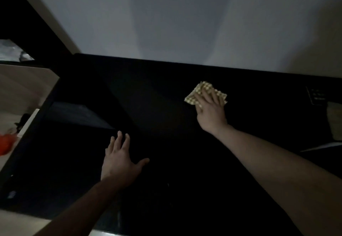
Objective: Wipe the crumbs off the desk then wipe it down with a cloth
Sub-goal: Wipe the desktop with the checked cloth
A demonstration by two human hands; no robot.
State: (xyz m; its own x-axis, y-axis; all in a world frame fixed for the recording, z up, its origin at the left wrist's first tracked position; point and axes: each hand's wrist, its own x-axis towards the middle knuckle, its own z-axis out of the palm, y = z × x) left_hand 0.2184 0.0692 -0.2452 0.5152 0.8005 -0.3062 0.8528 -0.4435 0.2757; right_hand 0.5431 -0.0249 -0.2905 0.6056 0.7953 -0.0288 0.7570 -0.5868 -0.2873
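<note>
Checked cloth (199, 92), soft, light; R hand (210, 109) fingers straight, pressing it flat on worktop (157, 106). L hand (118, 163) spread, empty.

No text, label, brand, number or sign can be read anywhere in the head view. Faint pale marks are seen on a small dark device (316, 96) lying on the black desk (166, 124) near its right edge — they are too dim and blurred to be made out. A checked pattern — no lettering — is carried by the yellow cloth (194, 92).
</note>
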